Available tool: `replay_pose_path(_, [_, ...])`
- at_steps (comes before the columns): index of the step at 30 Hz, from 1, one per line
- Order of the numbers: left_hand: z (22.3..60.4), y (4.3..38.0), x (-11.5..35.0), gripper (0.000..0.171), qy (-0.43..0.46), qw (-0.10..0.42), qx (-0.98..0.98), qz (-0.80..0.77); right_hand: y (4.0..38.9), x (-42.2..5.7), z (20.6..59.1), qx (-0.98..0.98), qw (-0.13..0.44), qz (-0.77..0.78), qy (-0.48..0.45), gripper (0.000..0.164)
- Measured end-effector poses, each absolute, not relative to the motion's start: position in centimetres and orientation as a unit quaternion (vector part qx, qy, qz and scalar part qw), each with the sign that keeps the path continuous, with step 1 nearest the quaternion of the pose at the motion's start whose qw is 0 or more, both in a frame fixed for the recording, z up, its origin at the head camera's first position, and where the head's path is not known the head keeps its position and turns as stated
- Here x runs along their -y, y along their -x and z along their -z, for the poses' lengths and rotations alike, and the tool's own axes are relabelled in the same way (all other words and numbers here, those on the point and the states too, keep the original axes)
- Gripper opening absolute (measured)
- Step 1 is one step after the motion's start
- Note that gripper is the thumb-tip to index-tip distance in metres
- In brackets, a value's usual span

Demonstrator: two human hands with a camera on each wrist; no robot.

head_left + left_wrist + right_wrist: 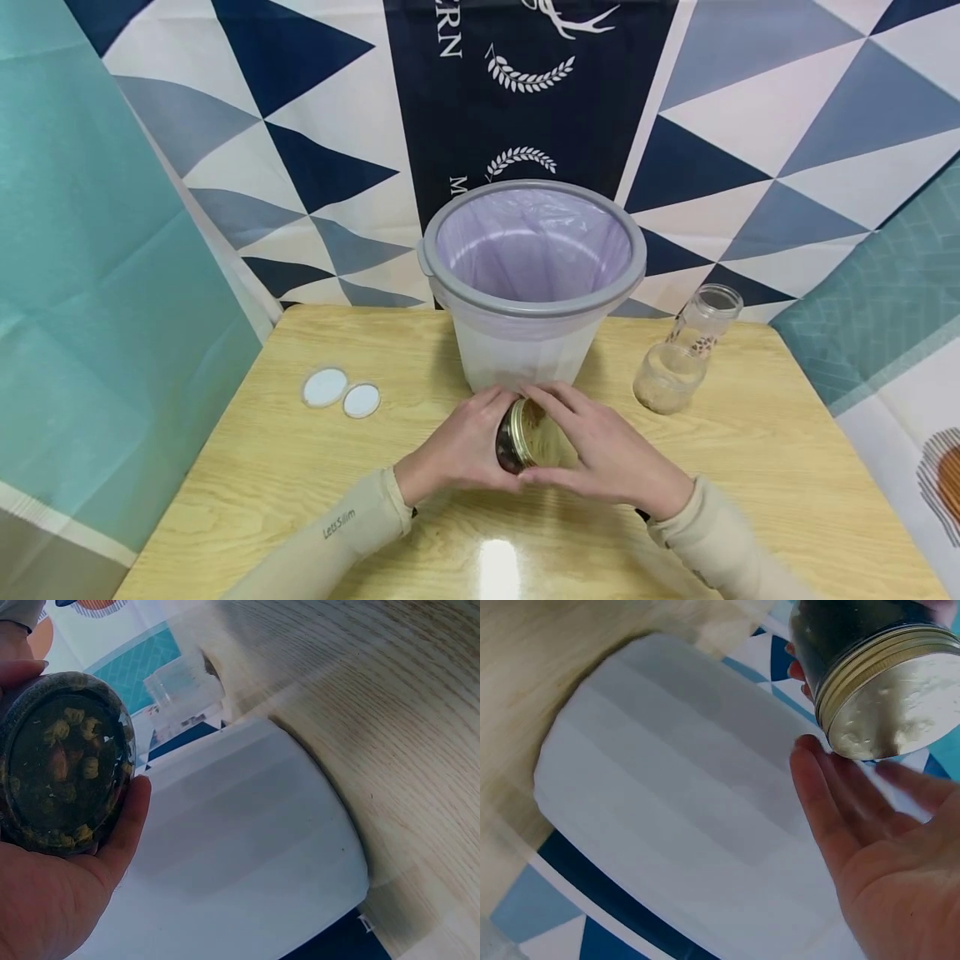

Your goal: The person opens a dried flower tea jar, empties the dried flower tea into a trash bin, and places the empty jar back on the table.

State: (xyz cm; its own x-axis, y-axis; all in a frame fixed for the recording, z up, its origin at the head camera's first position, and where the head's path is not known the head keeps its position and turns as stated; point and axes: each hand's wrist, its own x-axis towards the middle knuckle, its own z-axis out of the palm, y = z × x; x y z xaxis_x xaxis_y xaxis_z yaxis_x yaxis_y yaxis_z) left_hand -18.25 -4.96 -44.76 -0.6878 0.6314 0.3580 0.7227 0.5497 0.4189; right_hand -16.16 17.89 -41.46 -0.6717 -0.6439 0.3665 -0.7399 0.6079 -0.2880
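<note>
My left hand (465,442) grips a glass jar (507,448) low in front of the bin, thumb on one side and fingers on the other. Tilted on its side, the jar points its gold lid (542,433) towards my right hand (611,446). Yellowish pieces like dried flower buds show in dark contents through the jar's base (67,761) in the left wrist view. In the right wrist view the fingers (817,795) of my right hand are spread and fairly straight, fingertips right at the lid's rim, palm away from the lid.
A white bin (517,346) with a lilac liner (536,242) stands behind my hands. Two white round discs (325,387) lie on the wooden table (360,475) at left. At right, a clear glass jar (667,379) stands before a taller clear bottle (708,317).
</note>
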Motion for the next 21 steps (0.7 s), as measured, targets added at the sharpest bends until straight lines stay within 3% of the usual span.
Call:
replay_pose_path(6, [44.7,18.2,4.9,0.084,0.382,0.072,0.878,0.279,16.0,-17.4,41.9,0.905,0.122,-0.194,-0.359,0.085])
replay_pose_path(11, [44.6,17.9,4.9,0.088,0.382,0.074,0.88,0.271,16.1,-17.9,42.2,0.89,0.142,-0.177,-0.396,0.08])
replay_pose_path(16, [44.7,17.6,4.9,0.092,0.381,0.074,0.881,0.271,16.2,-18.5,42.1,0.864,0.172,-0.163,-0.445,0.092])
replay_pose_path(21, [44.6,17.8,5.0,0.091,0.379,0.078,0.88,0.275,16.3,-18.1,41.9,0.875,0.179,-0.17,-0.418,0.092])
